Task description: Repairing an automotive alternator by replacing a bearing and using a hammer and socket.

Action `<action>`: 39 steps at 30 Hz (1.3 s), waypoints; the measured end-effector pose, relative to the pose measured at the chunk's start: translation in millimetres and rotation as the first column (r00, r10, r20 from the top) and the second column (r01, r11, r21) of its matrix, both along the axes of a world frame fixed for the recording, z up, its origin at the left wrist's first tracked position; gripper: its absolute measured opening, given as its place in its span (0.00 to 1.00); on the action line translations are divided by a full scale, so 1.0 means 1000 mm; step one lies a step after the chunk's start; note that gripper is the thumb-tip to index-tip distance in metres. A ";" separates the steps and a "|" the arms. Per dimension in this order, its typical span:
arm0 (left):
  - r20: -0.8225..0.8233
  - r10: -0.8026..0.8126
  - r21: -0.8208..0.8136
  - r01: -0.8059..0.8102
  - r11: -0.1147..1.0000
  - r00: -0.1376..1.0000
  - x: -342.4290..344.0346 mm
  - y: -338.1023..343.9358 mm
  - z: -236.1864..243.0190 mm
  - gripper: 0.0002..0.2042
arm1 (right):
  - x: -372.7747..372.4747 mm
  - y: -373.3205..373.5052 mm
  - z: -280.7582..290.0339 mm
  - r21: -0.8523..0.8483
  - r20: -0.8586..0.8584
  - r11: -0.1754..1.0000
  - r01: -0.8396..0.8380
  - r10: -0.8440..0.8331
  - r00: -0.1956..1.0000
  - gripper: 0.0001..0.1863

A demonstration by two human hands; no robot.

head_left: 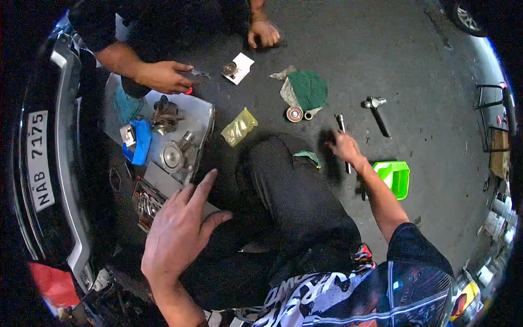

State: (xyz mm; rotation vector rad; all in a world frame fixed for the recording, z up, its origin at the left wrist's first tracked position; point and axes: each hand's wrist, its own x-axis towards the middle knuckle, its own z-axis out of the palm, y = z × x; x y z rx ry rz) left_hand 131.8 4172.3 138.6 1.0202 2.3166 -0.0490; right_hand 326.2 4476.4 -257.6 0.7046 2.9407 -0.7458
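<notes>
My left hand (182, 231) is raised with the fingers apart and nothing in it. Below it lies an open case (163, 177) with small metal tool pieces. My right hand (346, 147) is over a long metal socket bar (341, 124) on the floor; the bar shows above and below the hand. Its fingertips are dark and blurred, so I cannot tell whether they grip it. Right of it lies a ratchet-like tool with a black handle (381, 121). Near my forearm is a bright green tray (403, 180). A round bearing (294, 114) and a small ring (309, 115) lie by a green cloth (309, 90).
Across from me a person's hand (163, 76) hovers by a pale tray (204, 111) bearing metal housings (173, 156) and a blue box (140, 143). Their other hand (263, 34) is near the floor. A yellow packet (239, 128) lies between us. A car bumper (68, 136) stands left.
</notes>
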 end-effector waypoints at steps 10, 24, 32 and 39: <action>-0.010 -0.016 -0.021 0.015 1.000 1.000 -0.003 0.008 -0.001 0.32 | -0.005 -0.018 -0.005 -0.064 0.005 0.996 0.055 -0.055 0.998 0.18; -0.015 0.014 0.064 -0.013 0.998 1.000 0.004 -0.013 0.000 0.34 | -0.144 -0.019 0.021 0.300 0.048 0.843 -0.446 0.454 0.890 0.17; -0.037 -0.030 0.074 0.033 0.997 0.999 0.004 -0.017 0.012 0.33 | -0.152 -0.018 -0.019 0.505 -0.307 0.814 -0.286 0.480 0.822 0.09; -0.061 -0.016 0.101 0.022 0.995 0.998 0.002 -0.022 0.014 0.32 | -0.144 -0.034 0.001 0.615 -0.177 0.751 -0.238 0.426 0.887 0.07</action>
